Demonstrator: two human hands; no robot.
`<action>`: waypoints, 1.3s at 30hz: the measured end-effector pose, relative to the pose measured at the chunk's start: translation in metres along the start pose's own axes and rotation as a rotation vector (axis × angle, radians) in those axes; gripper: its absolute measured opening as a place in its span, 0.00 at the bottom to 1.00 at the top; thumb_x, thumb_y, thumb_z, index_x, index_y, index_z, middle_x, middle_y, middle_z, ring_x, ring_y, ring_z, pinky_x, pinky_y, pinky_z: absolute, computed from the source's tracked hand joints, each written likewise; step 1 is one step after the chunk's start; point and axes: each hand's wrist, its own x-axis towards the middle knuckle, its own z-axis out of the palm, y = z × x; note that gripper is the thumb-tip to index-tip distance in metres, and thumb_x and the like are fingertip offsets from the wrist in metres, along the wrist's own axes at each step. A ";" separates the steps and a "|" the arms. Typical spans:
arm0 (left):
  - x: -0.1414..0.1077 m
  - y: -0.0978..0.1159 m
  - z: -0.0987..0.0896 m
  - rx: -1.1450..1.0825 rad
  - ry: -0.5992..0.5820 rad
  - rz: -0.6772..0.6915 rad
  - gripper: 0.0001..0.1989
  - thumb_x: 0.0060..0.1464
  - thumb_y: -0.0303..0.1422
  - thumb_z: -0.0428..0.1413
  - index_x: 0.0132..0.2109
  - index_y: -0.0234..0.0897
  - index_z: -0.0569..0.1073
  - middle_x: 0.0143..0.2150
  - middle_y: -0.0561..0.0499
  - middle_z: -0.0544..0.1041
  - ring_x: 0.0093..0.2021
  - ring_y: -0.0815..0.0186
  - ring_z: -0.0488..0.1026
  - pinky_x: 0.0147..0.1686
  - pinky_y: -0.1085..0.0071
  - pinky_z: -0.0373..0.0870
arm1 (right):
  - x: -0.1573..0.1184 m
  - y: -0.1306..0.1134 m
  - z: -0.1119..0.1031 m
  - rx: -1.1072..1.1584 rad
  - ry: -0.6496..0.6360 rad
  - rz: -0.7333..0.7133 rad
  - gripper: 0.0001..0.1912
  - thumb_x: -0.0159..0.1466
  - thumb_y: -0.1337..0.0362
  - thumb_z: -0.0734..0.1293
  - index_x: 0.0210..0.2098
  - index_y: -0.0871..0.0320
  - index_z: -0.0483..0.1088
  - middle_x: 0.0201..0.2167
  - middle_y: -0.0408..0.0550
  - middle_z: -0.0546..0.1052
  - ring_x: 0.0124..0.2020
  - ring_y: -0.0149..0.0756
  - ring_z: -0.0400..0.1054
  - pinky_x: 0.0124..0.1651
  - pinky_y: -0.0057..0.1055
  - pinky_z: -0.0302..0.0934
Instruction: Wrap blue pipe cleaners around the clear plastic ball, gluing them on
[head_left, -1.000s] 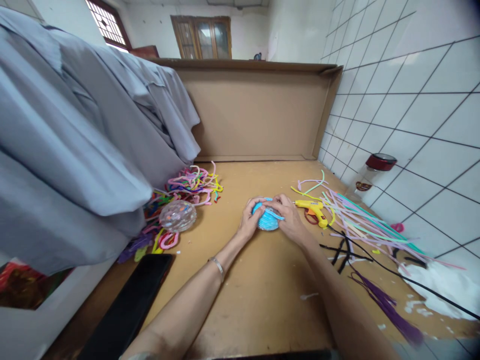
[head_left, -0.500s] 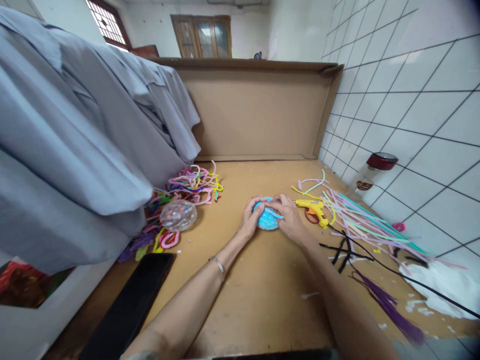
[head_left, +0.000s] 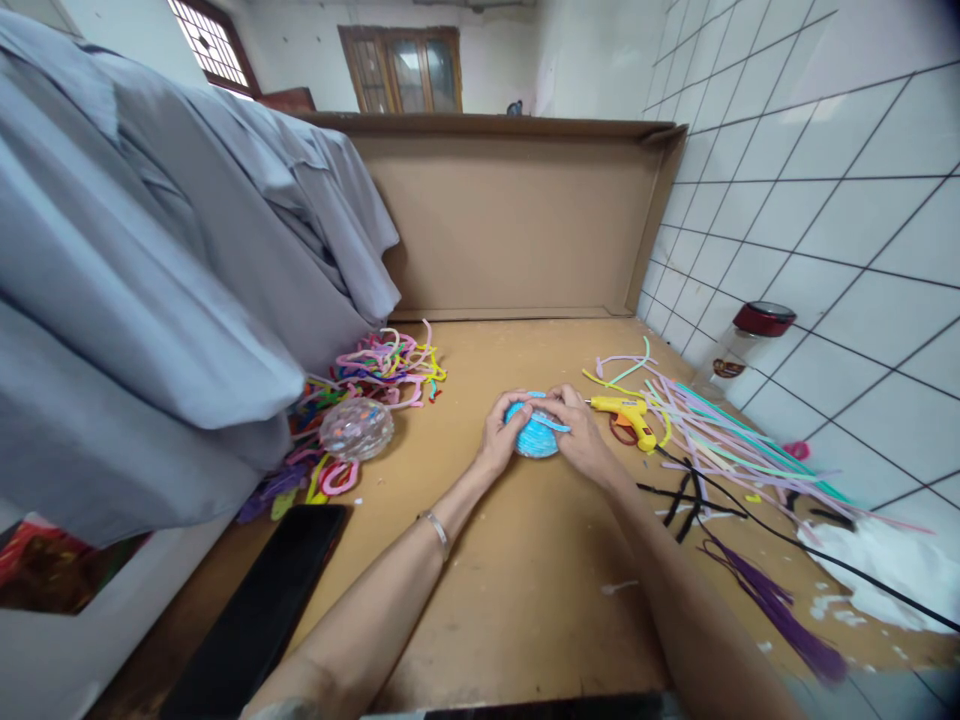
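A round ball wrapped in blue pipe cleaner [head_left: 536, 438] sits between my hands, low over the table. Curled round its left side, my left hand [head_left: 498, 436] has its thumb on the front. My right hand [head_left: 576, 430] is closed at the right side, fingers pressing across the top. A loose light-blue pipe cleaner end [head_left: 551, 423] sticks out under the right fingers. Part of the ball's top is hidden by the fingers. Just right of my right hand lies a yellow glue gun [head_left: 628, 417], its nozzle towards the hand.
A clear bumpy ball [head_left: 357, 430] and heaped coloured pipe cleaners [head_left: 390, 360] lie left, behind a black phone [head_left: 259, 610]. Straight pipe cleaners [head_left: 720, 430], a purple tassel [head_left: 784, 615], white tissue [head_left: 870, 570] and a red-lidded jar [head_left: 739, 350] are right. A cardboard panel [head_left: 517, 225] stands behind.
The loose blue end has shifted slightly to the right and lies a little flatter. Both hands keep their hold on the ball, with only small finger movements.
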 end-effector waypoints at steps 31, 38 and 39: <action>0.003 0.000 0.001 -0.031 -0.016 0.011 0.12 0.47 0.35 0.56 0.40 0.36 0.74 0.49 0.45 0.75 0.53 0.56 0.70 0.57 0.61 0.62 | 0.000 -0.010 -0.008 -0.096 0.004 -0.041 0.18 0.63 0.69 0.58 0.44 0.51 0.77 0.36 0.49 0.68 0.40 0.41 0.63 0.43 0.37 0.58; 0.002 0.004 0.002 0.012 -0.012 0.001 0.12 0.48 0.34 0.55 0.40 0.37 0.74 0.49 0.45 0.74 0.54 0.57 0.69 0.57 0.62 0.62 | 0.002 0.004 -0.007 0.106 0.116 0.072 0.19 0.68 0.59 0.53 0.50 0.52 0.72 0.42 0.50 0.71 0.44 0.40 0.67 0.46 0.37 0.62; 0.001 0.005 0.003 0.023 -0.017 0.004 0.12 0.48 0.34 0.55 0.41 0.37 0.74 0.49 0.46 0.74 0.54 0.57 0.69 0.57 0.62 0.62 | 0.002 0.005 -0.007 0.032 0.131 0.087 0.20 0.68 0.58 0.53 0.49 0.53 0.72 0.42 0.51 0.72 0.44 0.41 0.66 0.46 0.38 0.61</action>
